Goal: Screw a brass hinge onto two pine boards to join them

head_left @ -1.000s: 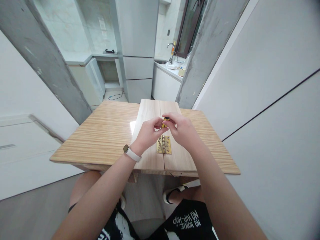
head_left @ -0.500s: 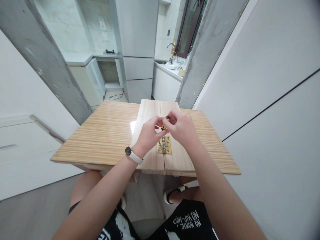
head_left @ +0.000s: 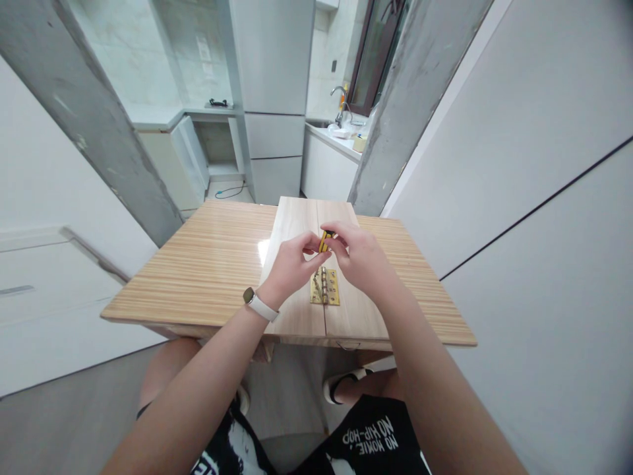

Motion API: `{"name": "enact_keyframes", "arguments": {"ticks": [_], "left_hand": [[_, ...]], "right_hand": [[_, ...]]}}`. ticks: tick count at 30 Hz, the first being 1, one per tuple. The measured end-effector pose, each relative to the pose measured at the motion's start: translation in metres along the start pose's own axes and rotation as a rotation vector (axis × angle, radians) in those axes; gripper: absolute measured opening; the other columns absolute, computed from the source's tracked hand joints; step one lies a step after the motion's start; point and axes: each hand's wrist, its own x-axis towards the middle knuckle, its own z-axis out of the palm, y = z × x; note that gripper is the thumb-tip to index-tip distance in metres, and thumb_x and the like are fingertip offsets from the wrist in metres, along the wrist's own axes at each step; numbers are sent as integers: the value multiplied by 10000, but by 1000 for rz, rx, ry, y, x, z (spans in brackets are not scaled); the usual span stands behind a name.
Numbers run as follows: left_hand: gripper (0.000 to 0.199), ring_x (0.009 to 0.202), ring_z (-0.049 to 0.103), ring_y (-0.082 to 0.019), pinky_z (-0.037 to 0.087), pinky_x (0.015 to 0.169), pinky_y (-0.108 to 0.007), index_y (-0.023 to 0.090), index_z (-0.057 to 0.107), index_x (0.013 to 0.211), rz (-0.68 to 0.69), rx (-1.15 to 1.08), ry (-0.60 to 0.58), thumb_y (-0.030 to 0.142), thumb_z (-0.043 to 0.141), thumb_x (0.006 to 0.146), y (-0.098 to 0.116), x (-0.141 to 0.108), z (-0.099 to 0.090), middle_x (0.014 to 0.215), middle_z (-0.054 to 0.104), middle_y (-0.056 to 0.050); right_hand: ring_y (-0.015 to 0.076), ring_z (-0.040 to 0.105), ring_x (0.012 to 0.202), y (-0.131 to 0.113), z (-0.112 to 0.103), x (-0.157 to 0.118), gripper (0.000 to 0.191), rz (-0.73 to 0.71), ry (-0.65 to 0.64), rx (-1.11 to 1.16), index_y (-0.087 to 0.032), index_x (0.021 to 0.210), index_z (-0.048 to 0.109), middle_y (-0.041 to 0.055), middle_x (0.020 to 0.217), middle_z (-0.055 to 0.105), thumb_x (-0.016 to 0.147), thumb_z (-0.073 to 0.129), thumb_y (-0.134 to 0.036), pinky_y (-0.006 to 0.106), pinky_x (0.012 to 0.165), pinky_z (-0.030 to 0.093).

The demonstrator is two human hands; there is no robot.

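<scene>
A small yellow-and-black object (head_left: pixel 325 241), of a kind I cannot make out, is held up between my fingertips over the boards. My left hand (head_left: pixel 295 265), with a watch on its wrist, pinches it from the left. From the right, my right hand (head_left: pixel 360 258) grips it too, index finger along its top end and thumb lower down. Just below the hands lies an opened brass hinge (head_left: pixel 332 287) across the seam of two pale wooden boards (head_left: pixel 297 316). Several small screws appear to lie on its left leaf.
The boards lie on a striped wooden table (head_left: pixel 208 264). A small wire loop (head_left: pixel 348 347) hangs at its front edge. My knees are under the table. White panels stand close on both sides; beyond are a fridge (head_left: pixel 274 66) and a sink counter (head_left: pixel 336 135).
My right hand's fingers have shifted and opened slightly, so more of the yellow-and-black object shows. My left wrist has turned and moved a little left. The hinge has not moved.
</scene>
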Motion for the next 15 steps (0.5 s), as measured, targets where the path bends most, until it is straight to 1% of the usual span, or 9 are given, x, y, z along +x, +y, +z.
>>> {"name": "enact_keyframes", "arguments": {"ticks": [2,4,7,8,10,12,15], "left_hand": [[71,881,705,-179,588,857,-348,204,711,984,-4,-15,-45,240,731,926,0,0,-2,954,758,-32],[107,931,718,-185,593,888,-353,209,722,1048,-4,-25,-82,233,703,945,1,0,-3,1016,774,-43],[174,965,719,-188,595,897,-353,222,717,1109,7,2,-82,238,719,936,2,-2,-2,1070,775,-45],[191,959,715,-187,596,880,-347,224,711,1110,12,18,-62,240,740,921,3,-3,0,1069,771,-42],[228,932,705,-182,596,832,-331,224,693,1099,15,44,-13,236,779,888,3,-4,3,1062,759,-39],[224,896,695,-175,594,799,-322,220,676,1074,16,60,35,220,784,878,4,-6,7,1040,748,-38],[170,863,691,-171,595,800,-329,216,668,1046,15,73,64,214,755,900,5,-6,11,992,741,-35]], "right_hand": [[221,695,921,0,-2,1,208,25,8,-11,-214,1082,696,69,1033,770,946,569,-122,340,824,491],[212,674,834,0,-3,2,139,50,15,-25,-209,1020,695,50,913,751,933,608,-145,330,761,472],[187,623,738,-1,-2,4,40,72,32,-60,-211,923,676,22,797,700,938,639,-211,316,697,420],[178,603,707,-1,-2,4,72,83,44,-72,-214,879,660,11,762,679,942,650,-248,313,677,398],[163,553,649,-1,0,5,216,105,69,-101,-221,781,601,-10,687,623,947,669,-341,310,638,349],[153,502,607,-1,1,6,329,119,89,-137,-229,707,530,-25,632,564,943,674,-408,312,613,303],[152,469,595,-1,3,7,366,125,98,-198,-234,673,491,-28,615,537,931,673,-417,315,608,269]]}}
